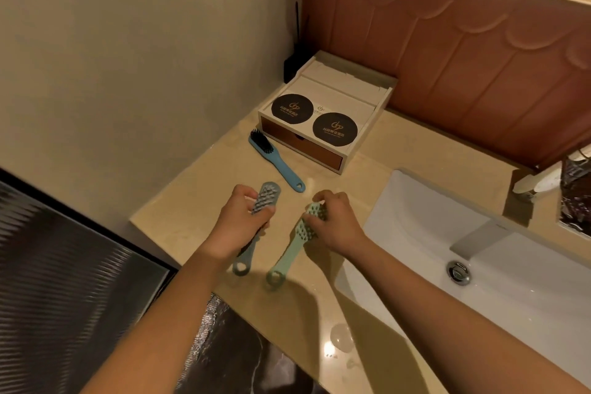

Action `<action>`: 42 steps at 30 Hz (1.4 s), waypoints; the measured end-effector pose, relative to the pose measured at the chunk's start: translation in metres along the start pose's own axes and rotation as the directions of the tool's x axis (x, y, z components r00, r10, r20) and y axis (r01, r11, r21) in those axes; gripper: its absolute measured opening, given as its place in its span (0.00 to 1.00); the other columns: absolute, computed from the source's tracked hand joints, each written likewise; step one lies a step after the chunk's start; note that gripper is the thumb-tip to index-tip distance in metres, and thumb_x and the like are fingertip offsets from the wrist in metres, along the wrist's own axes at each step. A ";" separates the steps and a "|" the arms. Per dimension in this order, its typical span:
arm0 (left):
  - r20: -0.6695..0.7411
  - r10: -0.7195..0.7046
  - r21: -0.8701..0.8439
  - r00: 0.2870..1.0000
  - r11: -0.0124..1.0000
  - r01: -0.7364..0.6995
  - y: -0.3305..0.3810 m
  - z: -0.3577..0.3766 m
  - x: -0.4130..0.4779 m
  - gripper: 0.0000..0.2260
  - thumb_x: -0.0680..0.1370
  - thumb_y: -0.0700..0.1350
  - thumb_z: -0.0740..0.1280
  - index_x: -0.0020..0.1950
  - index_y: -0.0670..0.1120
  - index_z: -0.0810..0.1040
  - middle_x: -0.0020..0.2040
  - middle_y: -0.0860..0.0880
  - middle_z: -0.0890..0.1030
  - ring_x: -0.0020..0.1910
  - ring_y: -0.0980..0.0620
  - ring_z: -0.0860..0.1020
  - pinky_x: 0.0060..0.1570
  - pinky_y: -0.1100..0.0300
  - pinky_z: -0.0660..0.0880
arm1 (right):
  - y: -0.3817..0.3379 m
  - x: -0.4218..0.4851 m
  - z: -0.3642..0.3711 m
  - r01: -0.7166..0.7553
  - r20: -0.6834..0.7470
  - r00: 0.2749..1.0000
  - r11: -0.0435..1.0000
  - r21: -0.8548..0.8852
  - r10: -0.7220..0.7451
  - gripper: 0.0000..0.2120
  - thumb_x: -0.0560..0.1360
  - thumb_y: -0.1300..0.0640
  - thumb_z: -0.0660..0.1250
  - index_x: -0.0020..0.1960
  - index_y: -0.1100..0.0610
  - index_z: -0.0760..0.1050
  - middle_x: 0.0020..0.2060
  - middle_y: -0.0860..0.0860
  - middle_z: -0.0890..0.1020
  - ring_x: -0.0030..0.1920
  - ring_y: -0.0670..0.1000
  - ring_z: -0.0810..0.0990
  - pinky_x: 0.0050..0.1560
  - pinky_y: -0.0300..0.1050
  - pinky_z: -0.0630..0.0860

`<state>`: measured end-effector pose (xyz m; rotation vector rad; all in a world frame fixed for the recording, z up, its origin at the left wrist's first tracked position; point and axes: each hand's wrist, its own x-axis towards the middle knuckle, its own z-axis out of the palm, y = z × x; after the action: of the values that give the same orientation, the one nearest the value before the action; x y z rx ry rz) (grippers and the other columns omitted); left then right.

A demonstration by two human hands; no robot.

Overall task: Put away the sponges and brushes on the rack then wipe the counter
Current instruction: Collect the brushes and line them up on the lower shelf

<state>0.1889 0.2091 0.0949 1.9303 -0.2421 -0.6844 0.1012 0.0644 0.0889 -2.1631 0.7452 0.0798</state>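
My left hand [241,222] grips a grey-blue brush [267,197] by its bristled head, and the looped handle end points back toward me. My right hand [335,221] holds a mint-green brush [295,241] the same way, near its bristles, with the handle loop resting low over the beige counter [415,150]. A third brush, bright blue with black bristles [275,159], lies flat on the counter beyond my hands, just in front of the white box. No sponge and no rack can be made out.
A white box with a brown drawer [323,118] and two black round coasters on top stands in the back corner. A white sink [479,253] with a metal tap [479,233] lies to the right. The counter's left edge drops to a dark floor.
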 end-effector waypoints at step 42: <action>0.621 -0.148 -0.329 0.770 0.842 0.428 0.123 0.347 -0.139 0.06 0.78 0.42 0.64 0.53 0.42 0.75 0.45 0.44 0.76 0.44 0.50 0.76 0.45 0.55 0.78 | 0.233 -0.224 -0.207 -0.133 -0.484 0.820 0.924 0.359 0.306 0.14 0.76 0.63 0.62 0.60 0.53 0.75 0.37 0.44 0.75 0.34 0.44 0.76 0.36 0.34 0.72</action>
<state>-0.1030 -0.0496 0.1448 1.2687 -0.1239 -1.4145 -0.2477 -0.0907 0.1304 -1.7878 1.2394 -0.5126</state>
